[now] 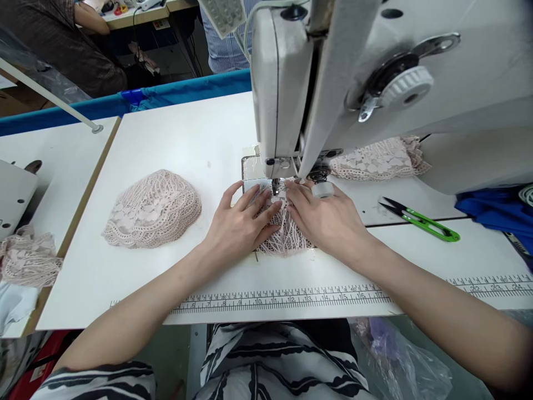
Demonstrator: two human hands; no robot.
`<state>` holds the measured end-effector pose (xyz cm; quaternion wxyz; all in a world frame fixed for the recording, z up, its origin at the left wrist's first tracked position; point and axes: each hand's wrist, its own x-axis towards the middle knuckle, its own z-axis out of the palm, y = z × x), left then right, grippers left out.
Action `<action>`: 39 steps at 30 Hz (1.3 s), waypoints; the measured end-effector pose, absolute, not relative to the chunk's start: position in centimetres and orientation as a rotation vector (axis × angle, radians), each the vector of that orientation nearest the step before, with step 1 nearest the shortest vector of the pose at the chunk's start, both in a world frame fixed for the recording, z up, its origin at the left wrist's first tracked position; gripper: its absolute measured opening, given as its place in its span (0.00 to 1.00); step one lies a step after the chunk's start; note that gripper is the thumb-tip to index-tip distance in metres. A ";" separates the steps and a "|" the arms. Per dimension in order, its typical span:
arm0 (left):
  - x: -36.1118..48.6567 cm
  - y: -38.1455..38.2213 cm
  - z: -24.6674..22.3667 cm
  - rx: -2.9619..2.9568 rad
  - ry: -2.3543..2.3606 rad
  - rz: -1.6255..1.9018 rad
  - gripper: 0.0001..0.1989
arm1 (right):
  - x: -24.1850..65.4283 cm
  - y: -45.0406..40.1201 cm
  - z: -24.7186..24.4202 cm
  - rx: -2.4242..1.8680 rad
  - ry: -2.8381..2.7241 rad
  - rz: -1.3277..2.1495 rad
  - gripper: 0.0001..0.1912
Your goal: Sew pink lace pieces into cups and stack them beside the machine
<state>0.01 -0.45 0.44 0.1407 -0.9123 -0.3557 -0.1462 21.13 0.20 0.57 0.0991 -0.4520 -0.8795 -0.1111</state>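
A piece of pale pink lace (285,236) lies under the presser foot (275,186) of a white sewing machine (283,83). My left hand (239,219) rests flat on the lace's left side, fingers spread and pointing toward the foot. On the other side, my right hand (327,216) has its fingers bent together on the lace close to the needle area. Some of its fingertips are hidden by the lace and machine parts. To the left sits a folded, dome-shaped lace piece (154,211). Another lace piece (378,158) lies behind the machine head, partly covered.
Green-handled thread snips (420,219) lie on the right of the white table (208,300), whose front edge bears a printed ruler (291,297). Blue cloth (495,208) is at far right. More lace (31,258) lies at far left. Two people are beyond the blue-covered edge (187,89).
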 end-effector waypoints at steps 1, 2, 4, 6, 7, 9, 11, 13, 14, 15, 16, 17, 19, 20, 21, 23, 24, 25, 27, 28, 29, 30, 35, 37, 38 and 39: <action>0.0 -0.5 0.4 -2.633 -1.027 -0.421 0.18 | 21.1 0.2 0.6 -1.334 -2.600 -0.330 0.14; 0.0 -0.5 0.4 -2.633 -1.027 -0.420 0.18 | 21.1 0.2 0.6 -1.330 -2.599 -0.333 0.14; 0.0 -0.5 0.4 -2.638 -1.032 -0.418 0.18 | 21.1 0.2 0.6 -1.327 -2.595 -0.339 0.14; 0.0 -0.4 0.3 -2.643 -1.045 -0.418 0.18 | 21.1 0.3 0.5 -1.324 -2.589 -0.348 0.14; 0.0 -0.4 0.3 -2.646 -1.053 -0.418 0.18 | 21.1 0.3 0.5 -1.320 -2.588 -0.350 0.14; 0.0 -0.3 0.3 -2.647 -1.067 -0.414 0.18 | 21.2 0.3 0.4 -1.311 -2.591 -0.350 0.15; -0.1 -0.2 0.2 -2.643 -1.074 -0.414 0.19 | 21.2 0.4 0.4 -1.302 -2.594 -0.344 0.15; -0.1 -0.2 0.2 -2.638 -1.078 -0.421 0.19 | 21.2 0.4 0.4 -1.297 -2.591 -0.337 0.14; -0.1 -0.1 0.2 -2.637 -1.079 -0.426 0.19 | 21.3 0.4 0.4 -1.293 -2.592 -0.334 0.14; -0.1 -0.1 0.2 -2.639 -1.081 -0.430 0.19 | 21.3 0.4 0.5 -1.288 -2.596 -0.330 0.14; -0.1 -0.1 0.2 -2.641 -1.083 -0.433 0.19 | 21.3 0.4 0.5 -1.286 -2.601 -0.326 0.14; -0.1 0.0 0.2 -2.643 -1.087 -0.438 0.19 | 21.3 0.4 0.6 -1.285 -2.606 -0.321 0.14; -0.1 0.0 0.0 -2.644 -1.101 -0.455 0.19 | 21.3 0.5 0.7 -1.286 -2.614 -0.307 0.14; -0.1 0.0 0.0 -2.646 -1.111 -0.463 0.19 | 21.4 0.5 0.8 -1.288 -2.616 -0.300 0.15; 0.0 0.1 -0.1 -2.649 -1.120 -0.467 0.19 | 21.4 0.5 0.8 -1.291 -2.619 -0.293 0.15; -0.1 0.1 -0.2 -2.655 -1.123 -0.467 0.19 | 21.5 0.5 0.8 -1.293 -2.617 -0.293 0.15; -0.1 0.1 -0.2 -2.654 -1.114 -0.468 0.19 | 21.5 0.6 0.7 -1.290 -2.614 -0.302 0.15; -0.2 0.1 -0.1 -2.651 -1.097 -0.475 0.19 | 21.6 0.6 0.7 -1.286 -2.608 -0.314 0.15; -0.6 0.0 0.2 -2.663 -1.015 -0.508 0.17 | 21.7 0.6 0.9 -1.250 -2.611 -0.332 0.15; -0.8 0.0 0.4 -2.696 -0.933 -0.525 0.17 | 21.7 0.6 1.0 -1.220 -2.619 -0.328 0.14; -1.0 -0.1 0.6 -2.742 -0.832 -0.534 0.18 | 21.8 0.5 1.3 -1.188 -2.628 -0.307 0.14; -1.2 -0.2 0.9 -2.790 -0.728 -0.536 0.20 | 21.9 0.5 1.6 -1.160 -2.635 -0.270 0.14; -1.1 -0.6 1.0 -2.771 -0.569 -0.520 0.09 | 22.6 0.5 3.5 -1.033 -2.711 0.128 0.12; -0.8 -0.7 0.7 -2.750 -0.656 -0.604 0.06 | 22.8 0.4 3.8 -1.011 -2.746 0.257 0.25; -0.6 -0.8 0.6 -2.758 -0.728 -0.671 0.06 | 22.8 0.3 3.9 -1.015 -2.753 0.281 0.30; -0.4 -0.8 0.4 -2.770 -0.804 -0.742 0.06 | 22.8 0.3 3.8 -1.024 -2.755 0.270 0.31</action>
